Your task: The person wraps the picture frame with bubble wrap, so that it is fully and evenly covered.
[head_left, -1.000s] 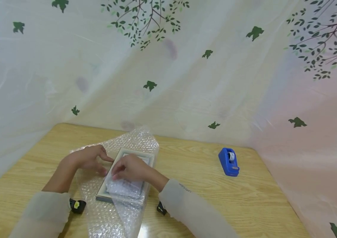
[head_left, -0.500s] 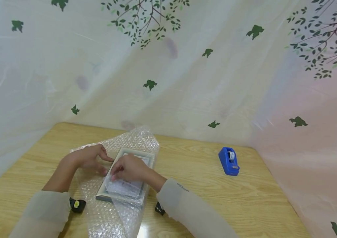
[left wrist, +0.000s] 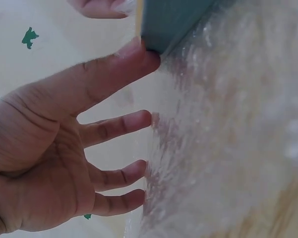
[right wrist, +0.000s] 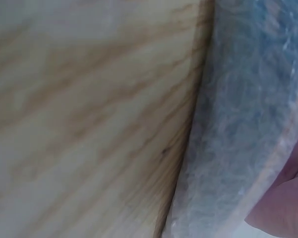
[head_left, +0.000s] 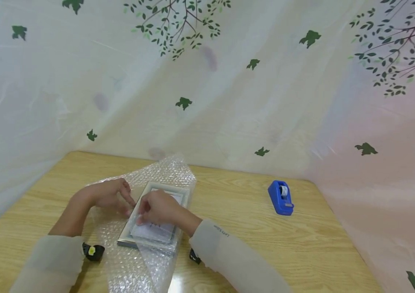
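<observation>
A picture frame with a pale border lies on a sheet of bubble wrap, one flap of which is folded across its right and lower part. Over the frame, my right hand pinches the edge of that flap between curled fingers and thumb. At the frame's left side is my left hand. In the left wrist view its thumb and forefinger touch the frame's blue-green side, while the other fingers extend against the bubble wrap. Wrapped bubble film covers the frame's side in the right wrist view.
A blue tape dispenser holding a roll of tape stands on the wooden table, right of the frame. Behind the table hangs a pale curtain printed with leaves and branches. Dark straps show beside both sleeves.
The left forefinger has slid a little toward me along the frame's left edge. My right hand keeps its pinch on the bubble wrap, nearly still.
</observation>
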A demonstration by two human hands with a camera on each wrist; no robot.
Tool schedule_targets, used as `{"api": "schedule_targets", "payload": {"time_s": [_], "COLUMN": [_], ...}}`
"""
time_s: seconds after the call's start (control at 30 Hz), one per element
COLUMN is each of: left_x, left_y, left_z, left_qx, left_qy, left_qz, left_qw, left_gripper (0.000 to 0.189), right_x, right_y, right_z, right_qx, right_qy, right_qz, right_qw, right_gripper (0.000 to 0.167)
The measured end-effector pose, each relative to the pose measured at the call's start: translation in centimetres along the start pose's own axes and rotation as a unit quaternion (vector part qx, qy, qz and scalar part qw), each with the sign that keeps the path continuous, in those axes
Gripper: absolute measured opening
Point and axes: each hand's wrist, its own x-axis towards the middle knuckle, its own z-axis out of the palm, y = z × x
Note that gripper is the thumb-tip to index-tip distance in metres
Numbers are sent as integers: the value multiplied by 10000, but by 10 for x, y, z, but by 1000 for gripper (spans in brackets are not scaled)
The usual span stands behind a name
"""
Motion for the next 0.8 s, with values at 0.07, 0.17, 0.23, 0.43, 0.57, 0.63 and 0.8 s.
{"api": "schedule_targets", "payload": {"time_s": [0.07,0.17,0.23,0.43,0.57,0.63,0.8], "left_x": [-2,-4,-5,-6,-5,-6,-7], "left_y": [0,1,2,5,10,12,16], "left_z": [-1,-1,-2,-3,-2,-1,0], "left_qx": [-99,-373,-531,-578,-367,-260,-246], "left_qy": [-114,-300,-402,-561,-547,-511,-488], "left_qz": [1,-13,-63,-228,-343,-387,-384], "left_qw": [9999,9989,9978,9965,9972,9976,9978], "left_gripper": [21,21,21,16,17,17,17], "right_x": [1,1,1,0,0,0,-1], "right_y": [0,1,1,2,2,1,2], "right_z": [0,1,1,0,0,0,-1], "right_qx": [55,257,389,605,667,683,591], "right_qy": [-9,-35,-35,-8,-7,-10,-25], "right_qz": [116,300,390,489,501,518,459], "right_qw": [9999,9992,9985,9970,9965,9963,9972], "right_gripper": [25,30,32,34,34,34,34]}}
